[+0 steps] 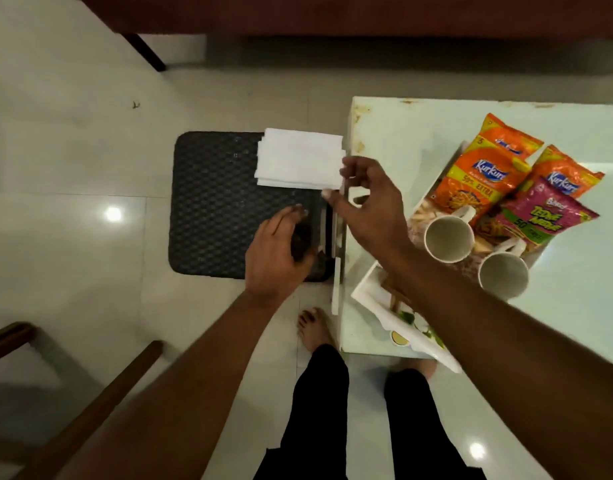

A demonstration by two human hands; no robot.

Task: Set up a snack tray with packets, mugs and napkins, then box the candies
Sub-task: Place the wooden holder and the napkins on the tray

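My right hand [367, 202] pinches the right edge of a stack of white napkins [298, 161], held just left of the table corner. My left hand [270, 258] is lower and curls round a small dark object [301, 239] that I cannot make out. On the table stands a patterned tray [419, 216] holding orange snack packets [485, 181], a pink packet [540, 220] and two white mugs [449, 239] [502, 275]. A white box [374, 289] lies near the table's front edge, partly under my right forearm, with a gold-wrapped candy [399, 337] beside it.
A black textured mat [215, 202] lies on the pale tiled floor below the napkins. The pale green table [402, 133] fills the right side. A wooden chair frame [90, 410] stands at bottom left, and dark furniture runs along the top. My bare foot [313, 327] is by the table leg.
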